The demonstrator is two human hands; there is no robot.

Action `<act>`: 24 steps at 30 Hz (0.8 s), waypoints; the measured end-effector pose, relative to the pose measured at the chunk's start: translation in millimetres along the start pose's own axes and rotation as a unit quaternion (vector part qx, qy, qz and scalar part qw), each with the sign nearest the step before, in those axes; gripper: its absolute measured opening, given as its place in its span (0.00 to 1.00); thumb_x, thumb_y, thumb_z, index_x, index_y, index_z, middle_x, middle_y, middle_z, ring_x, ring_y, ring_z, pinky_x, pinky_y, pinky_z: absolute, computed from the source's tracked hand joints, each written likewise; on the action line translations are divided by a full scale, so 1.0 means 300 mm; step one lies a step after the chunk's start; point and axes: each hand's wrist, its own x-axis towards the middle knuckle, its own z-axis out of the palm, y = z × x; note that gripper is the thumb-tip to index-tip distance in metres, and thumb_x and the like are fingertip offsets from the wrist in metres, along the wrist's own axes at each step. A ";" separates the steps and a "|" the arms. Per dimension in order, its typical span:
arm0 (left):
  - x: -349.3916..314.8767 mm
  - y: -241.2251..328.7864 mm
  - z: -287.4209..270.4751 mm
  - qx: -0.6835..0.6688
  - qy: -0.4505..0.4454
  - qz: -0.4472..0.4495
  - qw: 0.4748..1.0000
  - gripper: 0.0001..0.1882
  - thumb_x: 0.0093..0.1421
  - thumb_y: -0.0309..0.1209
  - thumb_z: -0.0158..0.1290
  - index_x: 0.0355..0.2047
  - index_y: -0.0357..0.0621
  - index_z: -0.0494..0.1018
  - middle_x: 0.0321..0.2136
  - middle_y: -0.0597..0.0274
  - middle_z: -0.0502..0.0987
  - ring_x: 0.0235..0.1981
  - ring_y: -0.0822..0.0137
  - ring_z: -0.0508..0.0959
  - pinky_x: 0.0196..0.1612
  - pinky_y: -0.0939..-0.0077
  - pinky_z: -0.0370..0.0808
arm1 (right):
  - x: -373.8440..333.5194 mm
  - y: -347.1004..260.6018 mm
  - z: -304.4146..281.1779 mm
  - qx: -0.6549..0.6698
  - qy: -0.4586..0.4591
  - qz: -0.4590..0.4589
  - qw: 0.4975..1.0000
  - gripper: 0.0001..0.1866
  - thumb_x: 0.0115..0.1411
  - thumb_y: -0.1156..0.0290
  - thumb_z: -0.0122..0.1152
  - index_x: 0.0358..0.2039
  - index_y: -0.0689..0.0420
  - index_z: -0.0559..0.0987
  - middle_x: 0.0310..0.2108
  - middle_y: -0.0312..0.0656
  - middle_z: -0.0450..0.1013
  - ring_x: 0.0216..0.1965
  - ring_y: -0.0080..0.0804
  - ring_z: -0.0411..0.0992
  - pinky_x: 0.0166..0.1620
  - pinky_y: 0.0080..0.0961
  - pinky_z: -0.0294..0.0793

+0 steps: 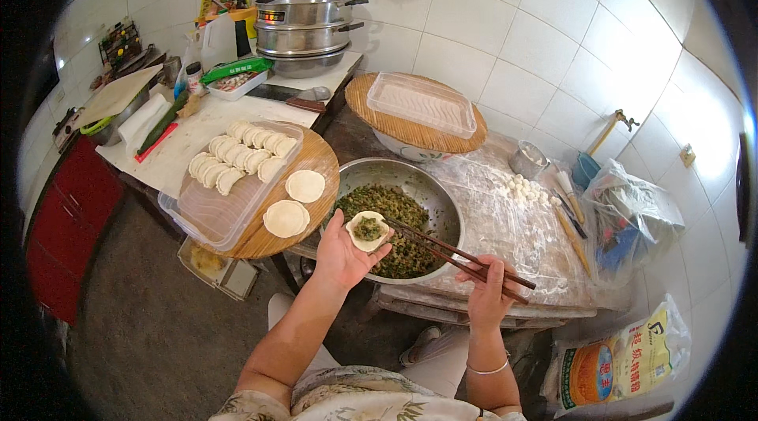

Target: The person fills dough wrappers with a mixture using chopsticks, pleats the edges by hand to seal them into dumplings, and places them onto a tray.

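Note:
A round dumpling wrapper (pixel 380 242) rests in my left hand (pixel 344 254), cupped palm up, with a mound of green filling (pixel 367 228) at its centre. My right hand (pixel 491 295) grips dark wooden chopsticks (pixel 462 259), whose tips reach to the wrapper's edge. Just beyond both hands stands a wide steel bowl (pixel 452 212) of chopped green filling. Left of it, two flat wrappers (pixel 305 186) lie on a round woven board (pixel 320 157). A clear plastic tray (pixel 189 220) on that board holds rows of folded dumplings (pixel 229 178).
Small dough pieces (pixel 525 188) lie on the floured table at right, near a rolling pin (pixel 574 239). Behind the bowl, another woven board (pixel 355 97) carries an empty clear tray (pixel 422 105). A cleaver (pixel 284 95) and steamer pots (pixel 304 26) occupy the left counter. A flour sack (pixel 620 358) stands lower right.

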 end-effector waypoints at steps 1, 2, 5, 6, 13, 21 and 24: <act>-0.001 0.002 -0.001 -0.003 -0.001 0.003 1.000 0.27 0.66 0.51 0.30 0.52 0.43 0.62 0.48 0.53 0.71 0.48 0.52 0.71 0.51 0.52 0.63 | 0.003 -0.007 -0.009 -0.017 -0.007 0.005 1.000 0.15 0.66 0.66 0.45 0.34 0.67 0.73 0.25 0.49 0.74 0.21 0.35 0.74 0.26 0.28 0.78; -0.002 0.003 0.001 -0.007 -0.002 0.006 1.000 0.27 0.66 0.51 0.30 0.52 0.43 0.62 0.48 0.53 0.70 0.47 0.52 0.71 0.51 0.51 0.63 | 0.005 -0.009 -0.014 -0.035 -0.014 0.011 0.999 0.15 0.66 0.66 0.46 0.34 0.67 0.72 0.25 0.49 0.73 0.21 0.35 0.74 0.26 0.28 0.78; -0.005 0.009 0.013 -0.015 0.011 0.008 1.000 0.27 0.66 0.51 0.31 0.52 0.44 0.62 0.48 0.54 0.70 0.47 0.52 0.71 0.51 0.51 0.63 | 0.005 -0.003 -0.019 -0.083 -0.027 0.044 0.995 0.15 0.65 0.66 0.46 0.34 0.67 0.73 0.24 0.49 0.73 0.20 0.34 0.73 0.26 0.27 0.78; -0.007 0.009 0.018 -0.017 0.017 0.007 1.000 0.27 0.66 0.52 0.31 0.52 0.44 0.62 0.48 0.54 0.70 0.46 0.52 0.71 0.51 0.51 0.63 | 0.004 -0.001 -0.017 -0.082 -0.019 0.041 0.996 0.15 0.65 0.66 0.46 0.33 0.68 0.73 0.24 0.49 0.73 0.20 0.34 0.73 0.26 0.27 0.77; -0.002 -0.001 0.006 -0.018 0.022 -0.003 1.000 0.28 0.66 0.52 0.32 0.52 0.43 0.62 0.47 0.53 0.71 0.47 0.51 0.72 0.51 0.52 0.65 | 0.001 0.005 -0.015 -0.065 -0.011 0.017 0.998 0.17 0.66 0.65 0.44 0.32 0.68 0.73 0.24 0.48 0.74 0.21 0.33 0.74 0.28 0.27 0.77; -0.003 0.001 -0.007 -0.007 -0.003 -0.015 1.000 0.28 0.66 0.52 0.31 0.52 0.43 0.62 0.48 0.52 0.71 0.49 0.49 0.72 0.49 0.52 0.67 | 0.002 0.023 0.013 0.049 0.007 0.006 0.999 0.16 0.66 0.66 0.43 0.33 0.68 0.73 0.25 0.49 0.73 0.23 0.36 0.74 0.28 0.30 0.78; 0.005 -0.003 -0.026 -0.021 -0.033 -0.022 0.999 0.28 0.66 0.53 0.32 0.53 0.43 0.62 0.48 0.52 0.71 0.49 0.50 0.71 0.50 0.51 0.66 | 0.003 0.029 0.021 0.075 0.005 0.017 0.997 0.16 0.66 0.66 0.44 0.33 0.67 0.73 0.25 0.49 0.74 0.23 0.36 0.74 0.27 0.30 0.78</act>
